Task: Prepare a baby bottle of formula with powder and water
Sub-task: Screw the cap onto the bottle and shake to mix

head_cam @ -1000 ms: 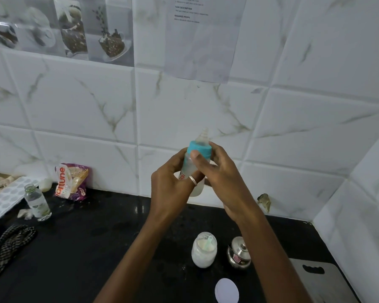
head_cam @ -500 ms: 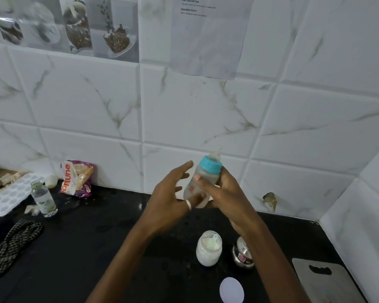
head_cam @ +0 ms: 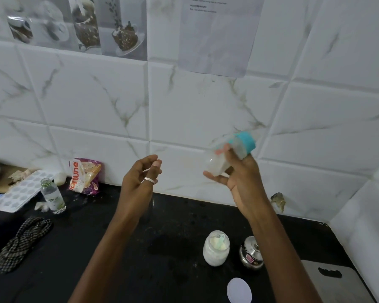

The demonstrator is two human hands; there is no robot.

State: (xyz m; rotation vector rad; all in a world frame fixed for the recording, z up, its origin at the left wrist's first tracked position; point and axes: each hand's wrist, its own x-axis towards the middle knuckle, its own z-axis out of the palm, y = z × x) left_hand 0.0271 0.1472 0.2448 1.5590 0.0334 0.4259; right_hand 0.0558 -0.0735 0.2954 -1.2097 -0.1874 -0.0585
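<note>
My right hand (head_cam: 239, 178) grips a clear baby bottle (head_cam: 221, 158) with a teal collar and nipple, tilted so the top points up and right; it is blurred and holds whitish liquid. My left hand (head_cam: 140, 178), wearing a silver ring, hovers to the left of it with fingers loosely curled and nothing in it. Below on the black counter (head_cam: 140, 248) stands an uncapped jar of white powder (head_cam: 216, 248) with a pale scoop inside. Its white lid (head_cam: 239, 290) lies in front.
A small steel lidded pot (head_cam: 251, 253) stands right of the jar, a grey cutting board (head_cam: 335, 281) further right. At left are a small clear bottle (head_cam: 53, 196), a purple snack packet (head_cam: 84, 176), a white ice tray (head_cam: 18, 192) and a checked cloth (head_cam: 20, 241).
My left hand let go of the bottle and drew away left. My right hand carried the bottle to the right and tipped it over toward the right.
</note>
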